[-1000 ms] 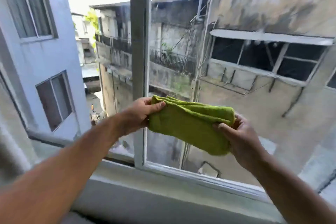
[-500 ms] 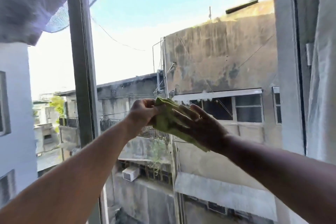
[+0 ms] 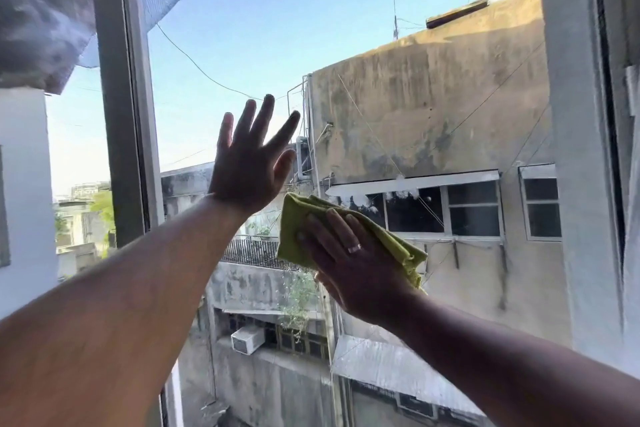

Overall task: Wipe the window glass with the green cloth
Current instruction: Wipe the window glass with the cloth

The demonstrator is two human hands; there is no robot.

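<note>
The folded green cloth (image 3: 349, 239) lies flat against the window glass (image 3: 277, 45) near the middle of the pane. My right hand (image 3: 349, 263) presses on it with spread fingers, a ring on one finger, covering the cloth's lower middle. My left hand (image 3: 251, 163) is raised just up and left of the cloth, palm toward the glass, fingers spread, holding nothing. Whether it touches the glass I cannot tell.
A grey vertical window frame (image 3: 121, 97) bounds the pane on the left. Another frame post (image 3: 575, 149) and a pale curtain edge stand at the right. Through the glass I see weathered concrete buildings, wires and blue sky.
My left hand has let go of the cloth and risen with fingers spread. My right hand now holds the cloth flat on the glass. My view has tilted up from the sill.
</note>
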